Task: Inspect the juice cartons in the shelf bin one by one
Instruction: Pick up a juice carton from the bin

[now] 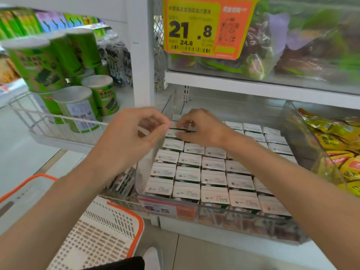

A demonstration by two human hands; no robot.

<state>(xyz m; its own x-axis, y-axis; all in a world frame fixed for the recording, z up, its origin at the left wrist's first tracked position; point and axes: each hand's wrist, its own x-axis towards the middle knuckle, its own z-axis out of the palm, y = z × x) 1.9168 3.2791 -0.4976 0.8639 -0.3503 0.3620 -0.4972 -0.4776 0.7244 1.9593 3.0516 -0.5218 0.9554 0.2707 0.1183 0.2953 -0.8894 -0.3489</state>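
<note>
White-topped juice cartons packed upright in tight rows, filling the clear shelf bin from front wall to back; tops face up, so printed labels read w/o lifting. Price tag clipped at the bin's front-left corner.

Right hand reaches over the rows to the back-left corner of the bin. Grip closed: fingers curled over the far side of the back-row carton, thumb on the near side, a pinch on its top. Carton is seated among its neighbours, not yet raised. Pinch from above makes sense, since the rows are too tight for a side hold.

Left hand hangs just beside the bin's left wall, same depth as the right hand. Fingers curled, thumb near fingertips. Motion blur here, so can't tell if this grip holds the wall rim, a carton edge or nothing; prob. steadying.

Judgement: inspection at the back-left corner, approx. all of the bin left to check. Next move needs a straight pull up, else neighbours tip.

Nearby: green canisters in the wire rack left of the bin, yellow snack packs in the bin to the right, orange-rimmed basket below the shelf's front edge.
</note>
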